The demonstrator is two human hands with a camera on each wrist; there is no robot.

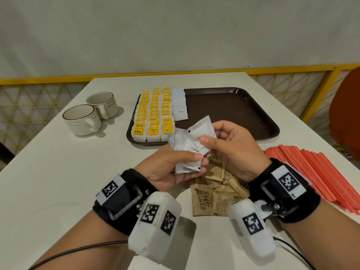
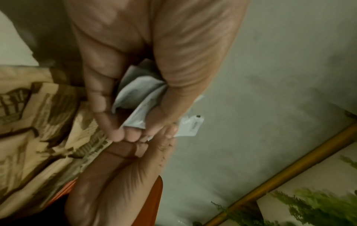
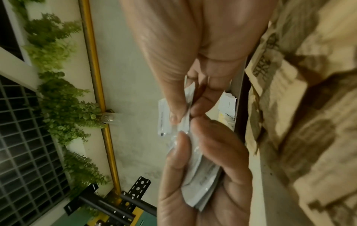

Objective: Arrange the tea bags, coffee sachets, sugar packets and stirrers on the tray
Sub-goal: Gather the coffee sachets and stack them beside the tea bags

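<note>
My left hand [image 1: 181,164] grips a small stack of white coffee sachets [image 1: 187,152] above the table, thumb on top. My right hand [image 1: 218,141] pinches the top sachet [image 1: 202,127] of that stack between thumb and fingers. The wrist views show the same sachets [image 2: 139,97] [image 3: 197,175] held between both hands. On the dark brown tray [image 1: 233,114], three rows of yellow-tagged tea bags [image 1: 153,114] fill the left side, with a column of coffee sachets [image 1: 179,104] beside them. Brown sugar packets [image 1: 216,190] lie in a heap under my hands. Red stirrers [image 1: 315,172] lie at the right.
Two beige cups [image 1: 91,114] stand left of the tray. An orange chair [image 1: 344,114] is at the far right. A yellow railing [image 1: 292,71] runs behind the white table [image 1: 58,182]. The tray's right half is bare.
</note>
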